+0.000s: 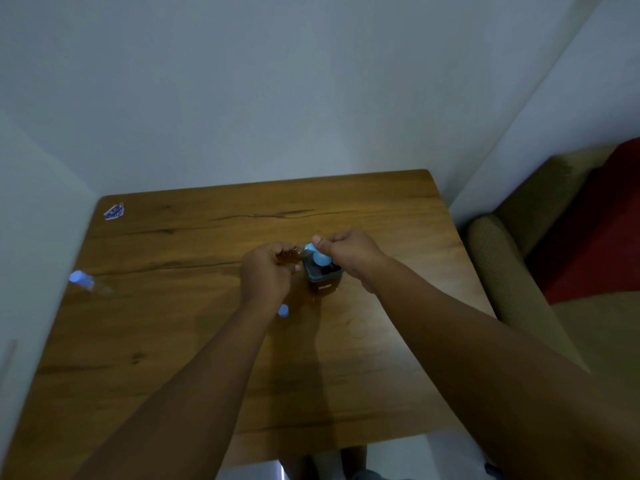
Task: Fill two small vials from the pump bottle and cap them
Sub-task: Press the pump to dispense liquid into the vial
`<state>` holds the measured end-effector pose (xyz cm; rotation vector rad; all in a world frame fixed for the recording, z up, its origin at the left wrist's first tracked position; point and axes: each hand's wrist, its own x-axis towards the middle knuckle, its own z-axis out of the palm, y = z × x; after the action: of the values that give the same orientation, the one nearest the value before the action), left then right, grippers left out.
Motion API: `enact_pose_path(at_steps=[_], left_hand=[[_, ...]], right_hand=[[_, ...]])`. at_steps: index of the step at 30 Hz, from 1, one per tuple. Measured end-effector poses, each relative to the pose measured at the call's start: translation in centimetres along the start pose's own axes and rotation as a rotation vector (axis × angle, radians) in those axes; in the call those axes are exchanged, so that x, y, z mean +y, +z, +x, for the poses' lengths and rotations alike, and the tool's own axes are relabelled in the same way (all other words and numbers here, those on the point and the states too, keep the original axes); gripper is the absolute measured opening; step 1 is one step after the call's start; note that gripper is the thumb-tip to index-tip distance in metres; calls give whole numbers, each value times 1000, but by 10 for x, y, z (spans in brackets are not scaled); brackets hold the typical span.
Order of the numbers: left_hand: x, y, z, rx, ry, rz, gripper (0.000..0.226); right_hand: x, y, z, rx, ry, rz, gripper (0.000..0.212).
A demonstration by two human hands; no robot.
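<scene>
Your left hand [266, 271] grip is clamped on a small vial [288, 257] at the spout; right hand [346, 251] presses the pump bottle [322, 271] head. Vial's light, slick: hold mid-body.

Dim, bluish light is falling from above, casting soft arm shadows on the table [180, 341]. Everything is looking slightly soft and grainy. Wide-angle distortion is bending the wall [311, 81] edges, and corners are darkening.
</scene>
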<state>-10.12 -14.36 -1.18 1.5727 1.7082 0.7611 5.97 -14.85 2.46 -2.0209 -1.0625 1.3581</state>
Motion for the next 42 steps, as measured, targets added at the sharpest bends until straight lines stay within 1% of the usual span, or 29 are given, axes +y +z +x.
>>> enact_pose_path(at_steps=[4,6,10,14,18,24,27,32,39,42], left_hand=[[0,-1,0,1,14,14,37],[0,-1,1,-2,7,17,37],[-2,1,1,14,11,19,34],[-1,1,0,10,-7,-1,35],[-1,-1,-1,7,12,-3,34],[-3,1,-1,-2,10,11,35],[-1,0,-1,3,3,14,35],[-1,0,-1,6,-5,6,35],[-5,3,2,7,3,-2,37],[-3,1,1,-7,-2,4,36]], right_hand=[[-1,-2,-4,-39,31,13,62],[0,-1,-4,-35,37,19,60],[2,2,1,15,-1,5,50],[1,2,-1,31,-1,8,53],[-1,0,-4,-18,44,27,59],[0,1,1,-4,-1,-13,51],[0,0,-1,3,2,5,53],[1,-4,-4,-56,32,25,61],[1,1,2,-8,2,1,47],[1,0,-1,-5,21,25,50]])
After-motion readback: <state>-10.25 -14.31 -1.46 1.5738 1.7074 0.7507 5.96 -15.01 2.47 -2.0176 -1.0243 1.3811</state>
